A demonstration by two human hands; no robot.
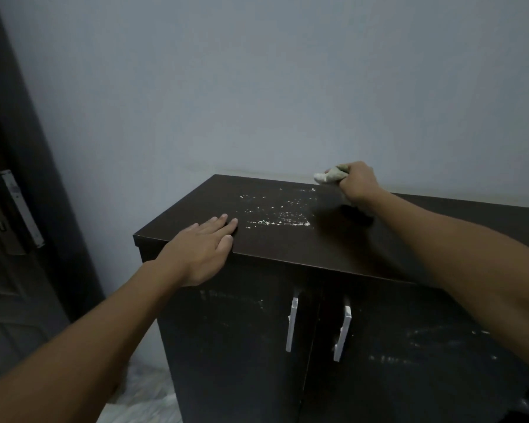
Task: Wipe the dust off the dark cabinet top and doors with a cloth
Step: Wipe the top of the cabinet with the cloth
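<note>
Head view: the right hand (356, 181) grips a bunched cloth (330, 175) at the far edge of the cabinet top (287, 242); the white dust patch (275, 212) lies just left and nearer, running left-right. The left hand (203, 245) rests flat, fingers straight, on the near-left edge

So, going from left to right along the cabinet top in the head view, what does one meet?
Left hand lying flat near the front edge → white dust specks → cloth → right hand gripping that cloth at the back edge of the cabinet top.
</note>
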